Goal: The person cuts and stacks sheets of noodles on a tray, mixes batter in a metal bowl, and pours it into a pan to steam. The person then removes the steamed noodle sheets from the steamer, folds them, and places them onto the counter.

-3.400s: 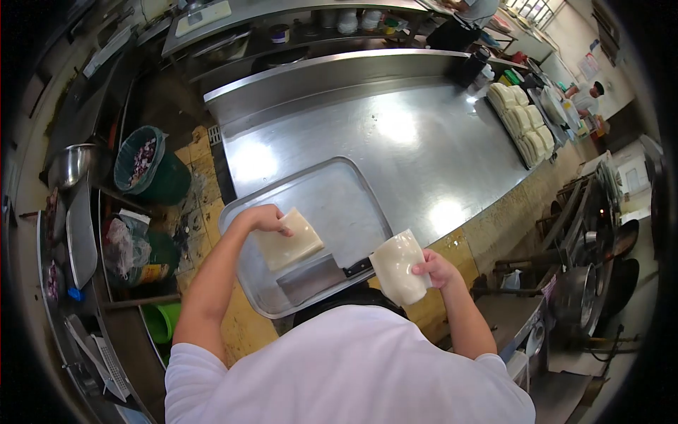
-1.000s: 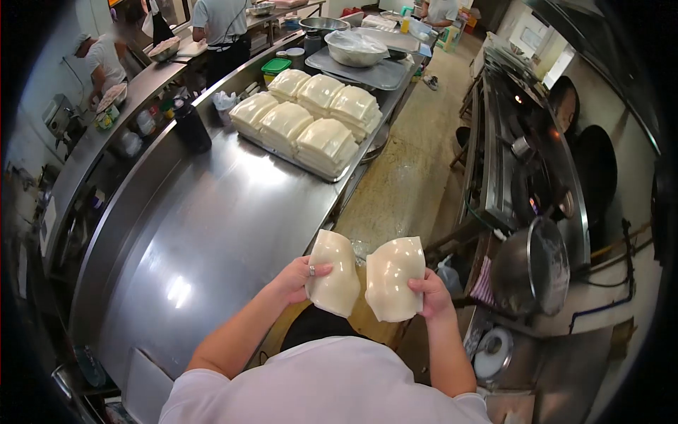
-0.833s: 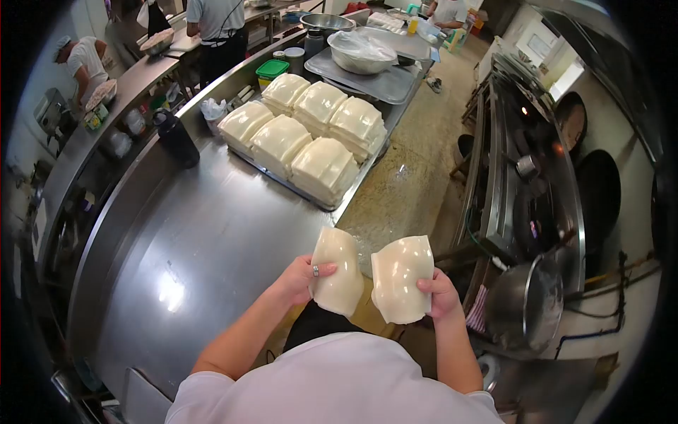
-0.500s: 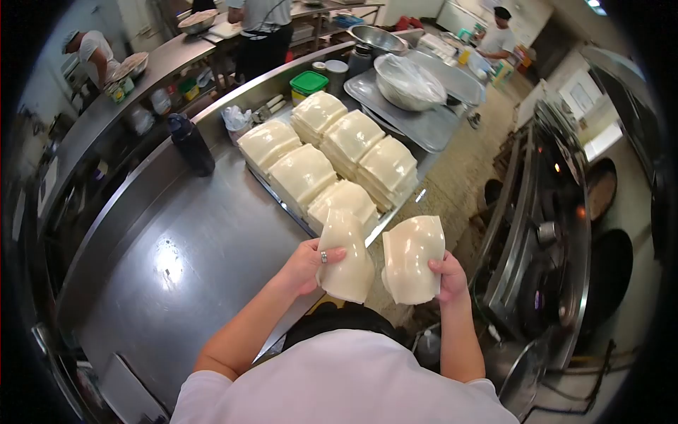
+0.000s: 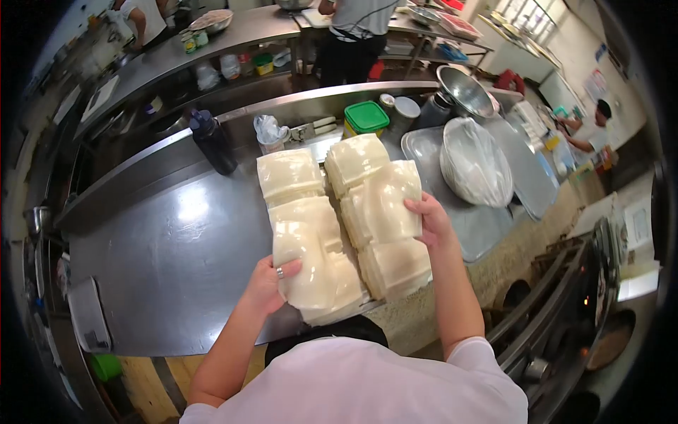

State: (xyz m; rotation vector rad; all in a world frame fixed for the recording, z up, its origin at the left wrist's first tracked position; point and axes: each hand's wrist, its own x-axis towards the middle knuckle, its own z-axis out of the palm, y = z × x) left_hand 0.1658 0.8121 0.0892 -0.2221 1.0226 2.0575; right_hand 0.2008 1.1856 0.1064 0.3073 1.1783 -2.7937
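Observation:
Pale, glossy, square sheets like soft noodle dough stand in two rows of stacks on a metal tray (image 5: 327, 148). My left hand (image 5: 268, 285), wearing a ring, is closed on the left edge of a drooping sheet bundle (image 5: 302, 258) over the near left stack. My right hand (image 5: 432, 220) pinches another sheet bundle (image 5: 390, 201) by its right edge, above the right row. Whether either bundle touches the stacks below I cannot tell. A far left stack (image 5: 289, 174), a far right stack (image 5: 355, 164) and a near right stack (image 5: 397, 270) show around them.
A dark bottle (image 5: 212, 143) stands on the steel table (image 5: 176, 261). Behind the stacks are a green-lidded tub (image 5: 366, 116) and a plastic-wrapped bowl (image 5: 477, 162) on a flat tray (image 5: 480, 230). A stove (image 5: 558, 339) runs along the right. Several people work at the far counters.
Both hands have moved forward with their sheet bundles, from near my body to over the stacks. My right hand reaches farther out. The view has turned left.

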